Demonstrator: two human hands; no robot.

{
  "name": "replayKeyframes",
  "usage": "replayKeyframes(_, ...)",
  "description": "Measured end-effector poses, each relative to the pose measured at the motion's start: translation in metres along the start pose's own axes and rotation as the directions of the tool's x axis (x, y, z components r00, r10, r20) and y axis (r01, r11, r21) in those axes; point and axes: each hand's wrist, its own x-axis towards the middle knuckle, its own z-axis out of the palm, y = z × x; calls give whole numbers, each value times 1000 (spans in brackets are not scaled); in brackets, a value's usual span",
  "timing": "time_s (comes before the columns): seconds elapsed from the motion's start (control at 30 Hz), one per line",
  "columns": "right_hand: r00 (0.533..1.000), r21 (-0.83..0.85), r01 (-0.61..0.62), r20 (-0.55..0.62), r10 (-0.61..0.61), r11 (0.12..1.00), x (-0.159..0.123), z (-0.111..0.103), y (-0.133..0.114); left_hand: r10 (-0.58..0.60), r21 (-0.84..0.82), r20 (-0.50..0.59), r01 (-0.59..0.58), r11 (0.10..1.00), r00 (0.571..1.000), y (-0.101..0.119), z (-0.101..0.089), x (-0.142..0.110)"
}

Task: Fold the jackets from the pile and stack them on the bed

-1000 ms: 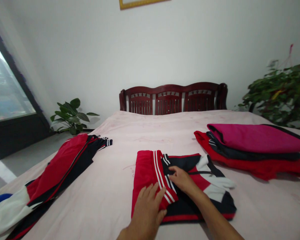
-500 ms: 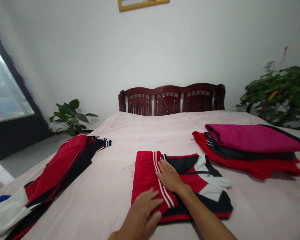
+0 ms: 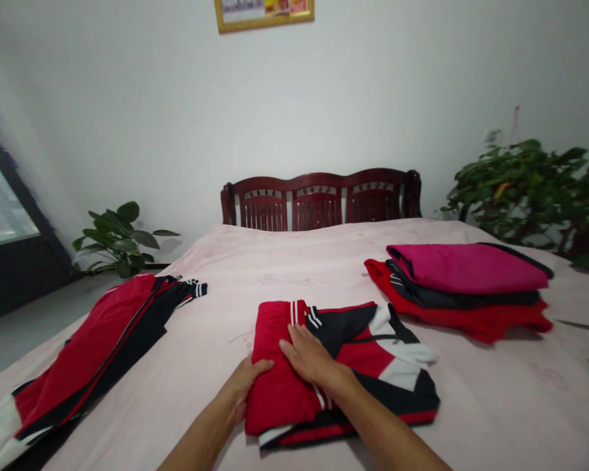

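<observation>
A folded red, navy and white jacket lies on the pink bed sheet in front of me. My left hand grips its left edge, thumb on top and fingers tucked under the red fabric. My right hand lies flat on top of the jacket, fingers stretched out and pressing near the white stripes.
A stack of folded clothes, magenta on top, sits at the right. Another red and navy garment lies unfolded at the left. A dark wooden headboard stands at the far end, with potted plants at the left and right.
My left hand slid from the top of the jacket to its left edge and curled under it. My right hand moved left across the jacket. The camera tilted up slightly.
</observation>
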Motion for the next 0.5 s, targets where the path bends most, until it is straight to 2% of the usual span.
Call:
replayKeyframes(0.1, 998, 79, -53, -17, 55, 995, 5, 19, -12, -37, -47, -13, 37, 998, 999, 9, -13, -1)
replayKeyframes(0.23, 994, 412, -62, -55, 93, 909, 19, 42, -51, -16, -2, -31, 16, 1000, 999, 56, -49, -11)
replayKeyframes(0.3, 995, 578, -32, -58, 80, 816, 25, 51, -73, 35, 61, -72, -31, 998, 997, 85, -65, -22)
replayKeyframes(0.37, 996, 741, 2, -62, 65, 671, 28, 59, -91, 102, 146, -111, -86, 986, 989, 106, -73, -33)
replayKeyframes(0.43, 997, 855, 21, -57, 53, 518, 28, 66, -98, 155, 229, -125, -124, 966, 980, 115, -69, -42)
replayKeyframes(0.5, 998, 894, 25, -51, 45, 447, 25, 68, -96, 181, 271, -106, -147, 951, 978, 112, -55, -48)
